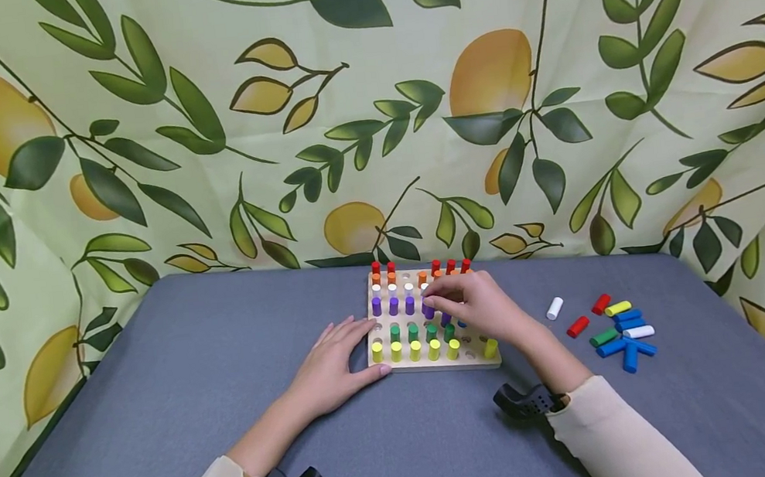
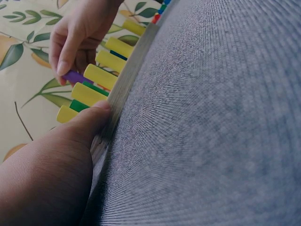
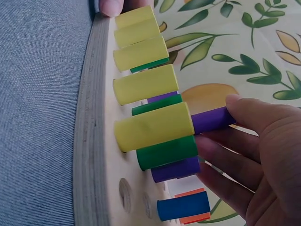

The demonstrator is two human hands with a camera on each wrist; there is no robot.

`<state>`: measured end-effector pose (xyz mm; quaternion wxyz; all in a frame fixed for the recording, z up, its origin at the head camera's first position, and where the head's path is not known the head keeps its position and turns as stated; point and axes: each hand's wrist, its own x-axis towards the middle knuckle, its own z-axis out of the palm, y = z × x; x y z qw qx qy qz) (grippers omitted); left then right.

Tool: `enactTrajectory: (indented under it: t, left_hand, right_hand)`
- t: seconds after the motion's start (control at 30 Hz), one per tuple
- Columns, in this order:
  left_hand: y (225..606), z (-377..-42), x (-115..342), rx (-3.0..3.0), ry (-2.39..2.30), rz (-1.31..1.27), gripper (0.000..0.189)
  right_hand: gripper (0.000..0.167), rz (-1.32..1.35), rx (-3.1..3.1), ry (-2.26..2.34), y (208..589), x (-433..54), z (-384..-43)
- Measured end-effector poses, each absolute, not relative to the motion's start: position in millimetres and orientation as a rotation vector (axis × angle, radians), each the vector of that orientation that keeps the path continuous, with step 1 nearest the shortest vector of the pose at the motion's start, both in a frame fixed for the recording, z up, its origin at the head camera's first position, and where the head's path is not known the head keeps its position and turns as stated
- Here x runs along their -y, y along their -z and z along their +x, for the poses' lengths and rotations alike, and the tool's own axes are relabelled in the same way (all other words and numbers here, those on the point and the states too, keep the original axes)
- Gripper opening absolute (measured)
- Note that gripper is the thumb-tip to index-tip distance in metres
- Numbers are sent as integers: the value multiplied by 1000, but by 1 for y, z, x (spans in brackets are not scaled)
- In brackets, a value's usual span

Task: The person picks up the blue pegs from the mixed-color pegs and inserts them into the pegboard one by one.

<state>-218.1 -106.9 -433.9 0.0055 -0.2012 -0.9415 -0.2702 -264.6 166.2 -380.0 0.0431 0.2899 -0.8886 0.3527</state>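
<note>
A light wooden pegboard [image 1: 406, 365] carries rows of coloured pegs: red and orange at the back, then white, purple, green, and yellow in front. My right hand [image 1: 476, 302] pinches a purple peg [image 3: 214, 121] between thumb and fingers over the purple row. In the right wrist view, a yellow peg [image 3: 154, 126] hides that peg's lower end. At the board's left front corner rests my left hand [image 1: 336, 368], fingers extended along the left side. Its thumb [image 2: 89, 122] touches the front edge near the yellow pegs. One blue peg [image 3: 183, 205] stands beside bare holes.
Loose pegs lie on the grey cloth-covered table [image 1: 195, 382] right of the board: a white peg [image 1: 555, 308], a red peg [image 1: 578, 327], a green peg [image 1: 604, 337] and several blue ones. A leaf-patterned curtain [image 1: 374, 154] hangs behind the table.
</note>
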Motion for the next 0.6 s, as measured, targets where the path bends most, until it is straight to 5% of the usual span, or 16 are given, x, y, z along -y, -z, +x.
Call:
enactTrajectory:
  t: [0.6]
  left_hand:
    - [433, -218, 107, 2955, 834, -628, 77]
  right_hand:
    - [14, 896, 2795, -1036, 390, -161, -266]
